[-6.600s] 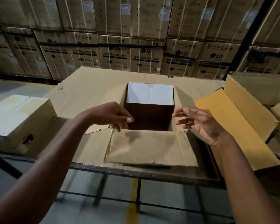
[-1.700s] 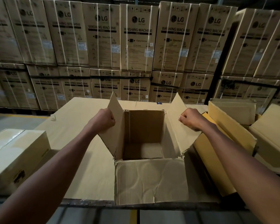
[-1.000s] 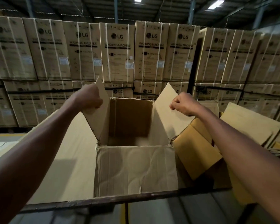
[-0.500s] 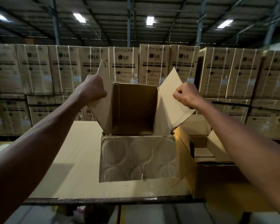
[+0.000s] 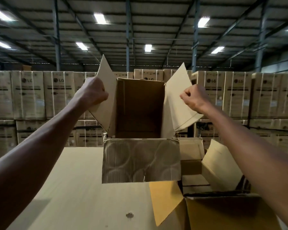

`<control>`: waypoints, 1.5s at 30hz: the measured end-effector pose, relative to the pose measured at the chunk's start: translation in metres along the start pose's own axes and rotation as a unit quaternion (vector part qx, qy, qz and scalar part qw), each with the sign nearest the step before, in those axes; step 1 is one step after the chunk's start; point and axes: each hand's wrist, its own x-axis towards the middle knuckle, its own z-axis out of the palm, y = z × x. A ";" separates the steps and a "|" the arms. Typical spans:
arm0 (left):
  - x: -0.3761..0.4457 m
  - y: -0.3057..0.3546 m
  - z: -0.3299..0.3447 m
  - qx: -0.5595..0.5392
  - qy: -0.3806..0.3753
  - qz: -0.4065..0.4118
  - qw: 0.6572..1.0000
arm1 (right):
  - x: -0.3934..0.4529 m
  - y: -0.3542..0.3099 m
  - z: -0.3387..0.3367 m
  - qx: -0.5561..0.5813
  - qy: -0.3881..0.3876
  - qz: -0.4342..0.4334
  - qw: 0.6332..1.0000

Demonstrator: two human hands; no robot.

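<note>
Cardboard box (image 5: 140, 107) raised, both hands gripping side flaps, arms outstretched

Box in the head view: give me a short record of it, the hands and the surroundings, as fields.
box: open, brown, nothing seen inside, opening tipped toward the camera
left hand: grips the left flap
right hand: grips the right flap
near flap: hangs down, creased
below: cardboard sheet
lower right: open carton
behind: LG stack
</note>
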 end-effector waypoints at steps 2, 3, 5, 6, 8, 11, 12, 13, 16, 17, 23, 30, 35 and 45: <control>0.011 0.018 0.008 -0.001 0.008 0.011 1.000 | 0.011 0.015 -0.014 0.004 0.015 0.000 1.000; 0.017 0.028 0.013 -0.001 0.013 0.019 1.000 | 0.015 0.023 -0.021 0.001 0.023 0.001 1.000; 0.027 0.047 0.021 -0.004 0.019 0.033 0.999 | 0.021 0.041 -0.037 -0.008 0.040 0.001 0.999; 0.031 0.057 0.027 -0.005 0.021 0.040 0.999 | 0.022 0.050 -0.046 -0.010 0.045 0.001 0.999; 0.036 0.081 0.037 -0.008 0.030 0.046 0.998 | 0.024 0.069 -0.064 -0.015 0.051 0.001 0.999; 0.040 0.122 0.053 -0.011 0.046 0.050 0.998 | 0.025 0.100 -0.092 -0.015 0.064 -0.004 0.998; 0.041 0.138 0.061 -0.010 0.049 0.053 0.997 | 0.026 0.113 -0.102 -0.013 0.070 -0.009 0.997; 0.041 0.149 0.065 -0.008 0.053 0.056 0.997 | 0.027 0.122 -0.110 -0.013 0.077 -0.014 0.997; 0.038 0.188 0.086 -0.012 0.063 0.052 0.997 | 0.029 0.158 -0.138 -0.022 0.085 -0.028 0.996; 0.035 0.203 0.093 -0.014 0.062 0.054 0.997 | 0.029 0.172 -0.147 -0.028 0.083 -0.033 0.996; 0.023 0.277 0.147 -0.020 0.052 0.059 0.997 | 0.031 0.252 -0.180 -0.047 0.077 -0.049 0.995; 0.009 0.307 0.210 -0.028 -0.010 0.029 0.999 | 0.034 0.332 -0.174 -0.021 0.000 -0.009 1.000; 0.006 0.296 0.254 -0.033 -0.065 0.007 0.997 | 0.039 0.382 -0.140 -0.006 -0.083 0.048 0.995; 0.028 0.249 0.325 -0.086 -0.164 -0.064 0.981 | 0.054 0.446 -0.068 -0.031 -0.160 0.102 0.981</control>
